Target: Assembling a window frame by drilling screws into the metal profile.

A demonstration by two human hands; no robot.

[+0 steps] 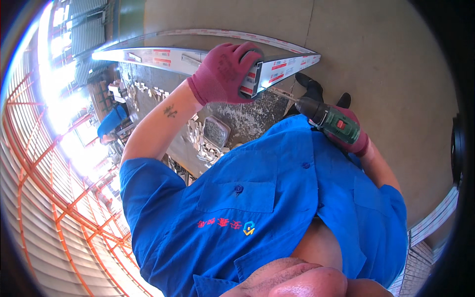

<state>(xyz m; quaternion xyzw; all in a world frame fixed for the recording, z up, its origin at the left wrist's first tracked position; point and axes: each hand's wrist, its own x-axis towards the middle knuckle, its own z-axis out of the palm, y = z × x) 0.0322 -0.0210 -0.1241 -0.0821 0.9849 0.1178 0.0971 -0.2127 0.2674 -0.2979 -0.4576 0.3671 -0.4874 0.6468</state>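
My left hand [223, 72], in a pinkish-red glove, is closed around a short profile piece [251, 81] with a dark end, set against the near bar of a long narrow metal frame [292, 68]. White film with red printed patches covers the frame. My right hand [362, 144], gloved alike, grips a green and black cordless drill [341, 124]. The drill's thin bit [280, 94] points left at the profile piece; whether its tip touches cannot be made out. My right fingers are partly hidden behind the drill.
Below the frame is a worn, stained worktable [180, 153]. A clear plastic box [216, 131] stands there among several small pale offcuts [199, 143]. My dark shoes [310, 85] are on the grey floor [386, 84]. Another person in blue [113, 121] is at far left.
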